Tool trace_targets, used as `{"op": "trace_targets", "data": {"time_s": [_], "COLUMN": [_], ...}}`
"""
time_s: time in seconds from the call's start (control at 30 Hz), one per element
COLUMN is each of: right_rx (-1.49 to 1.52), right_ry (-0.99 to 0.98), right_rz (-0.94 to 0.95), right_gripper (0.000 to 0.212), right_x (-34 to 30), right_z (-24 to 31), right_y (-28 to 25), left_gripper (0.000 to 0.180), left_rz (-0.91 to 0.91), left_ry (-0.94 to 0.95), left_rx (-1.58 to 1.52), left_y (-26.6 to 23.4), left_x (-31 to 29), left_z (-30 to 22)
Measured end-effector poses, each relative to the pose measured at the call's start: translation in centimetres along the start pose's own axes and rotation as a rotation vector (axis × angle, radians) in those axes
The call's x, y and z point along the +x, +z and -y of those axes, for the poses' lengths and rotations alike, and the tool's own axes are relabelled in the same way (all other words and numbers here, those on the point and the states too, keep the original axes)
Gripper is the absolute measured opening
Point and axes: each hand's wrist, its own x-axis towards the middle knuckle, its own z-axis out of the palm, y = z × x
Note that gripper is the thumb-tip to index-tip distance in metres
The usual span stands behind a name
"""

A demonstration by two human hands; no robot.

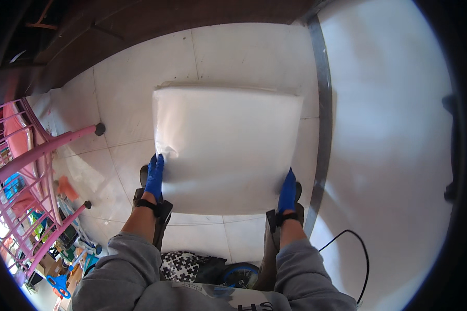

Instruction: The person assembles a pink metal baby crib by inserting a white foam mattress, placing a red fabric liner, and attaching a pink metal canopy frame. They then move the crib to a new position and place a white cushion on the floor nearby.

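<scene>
A large, squarish stack of folded white plastic sheeting (pixel 228 145) lies flat in front of me, its surface glossy and slightly creased near the left edge. Blue gloves cover both hands. My left hand (pixel 155 173) grips the stack's left edge, with its fingers together and pointing away from me. On the opposite edge, my right hand (pixel 288 191) holds the stack near its near corner; its thumb and the undersides of its fingers are hidden. Each wrist wears a black strap with a small device. Whether the stack touches the floor cannot be made out.
Pale floor tiles (pixel 135 124) surround the stack. Pink metal rack (pixel 46 160) with dark feet stands at left, cluttered items behind it. Dark furniture (pixel 140 20) spans the far side. A white wall (pixel 389 129) with grey skirting rises at right; a black cable (pixel 366 249) loops there.
</scene>
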Motion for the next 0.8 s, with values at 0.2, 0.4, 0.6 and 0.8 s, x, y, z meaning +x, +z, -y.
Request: {"op": "trace_targets", "data": {"time_s": [0.2, 0.4, 0.6, 0.8], "right_rx": [0.503, 1.13, 0.933, 0.69], "right_ry": [0.896, 0.674, 0.248, 0.123], "right_rz": [-0.293, 0.166, 0.131, 0.27], "right_gripper": [0.071, 0.061, 0.044, 0.045], "right_x": [-8.0, -8.9, -6.4, -5.0], "right_z": [-9.3, -14.3, -18.4, -19.7], "right_y": [-3.0, 2.2, 2.5, -0.2], "left_gripper": [0.084, 0.053, 0.043, 0.043], "left_rz": [0.104, 0.149, 0.158, 0.18], "left_ry": [-0.43, -0.364, -0.325, -0.251], "left_rx": [-0.273, -0.481, -0.355, -0.365], "left_y": [-1.0, -1.1, -0.8, 1.2], "left_x": [3.8, 6.5, 7.7, 6.6], "left_z": [0.6, 3.1, 2.2, 1.8]}}
